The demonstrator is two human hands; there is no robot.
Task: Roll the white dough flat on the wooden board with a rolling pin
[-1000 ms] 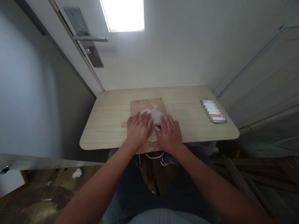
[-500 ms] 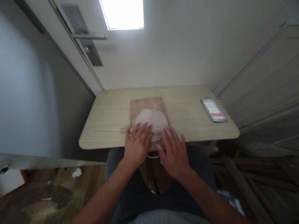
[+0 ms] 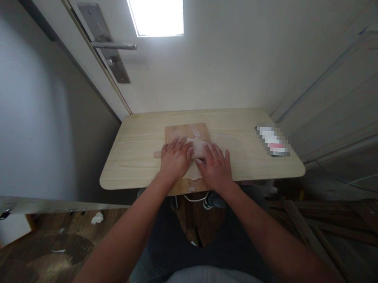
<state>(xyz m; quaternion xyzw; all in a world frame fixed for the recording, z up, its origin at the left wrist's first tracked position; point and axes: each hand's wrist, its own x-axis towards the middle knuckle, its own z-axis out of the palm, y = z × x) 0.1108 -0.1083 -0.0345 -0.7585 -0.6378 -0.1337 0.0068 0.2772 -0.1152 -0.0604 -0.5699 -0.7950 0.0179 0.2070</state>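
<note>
A wooden rolling pin (image 3: pixel 157 154) lies across a sheet of pale dough (image 3: pixel 193 171), its left end sticking out past my hand. My left hand (image 3: pixel 176 157) rests on the pin's left part, fingers stretched forward over it. On the right side my right hand (image 3: pixel 216 163) lies over the pin in the same way, fingers extended and slightly apart. The hands cover most of the pin and the sides of the dough. Under the dough is a wooden cutting board (image 3: pixel 179 131), dusted with flour at its far and near ends.
The board sits on a light wooden table (image 3: pixel 134 146) against a white door with a metal handle (image 3: pixel 114 45). A blurred-out phone-like object (image 3: pixel 273 141) lies at the table's right. Wooden planks (image 3: pixel 312 223) are on the floor at right; crumpled paper (image 3: pixel 97 218) lies at left.
Both hands and the rolling pin have moved forward, away from my body, over the dough. More of the dough and board now shows on the near side.
</note>
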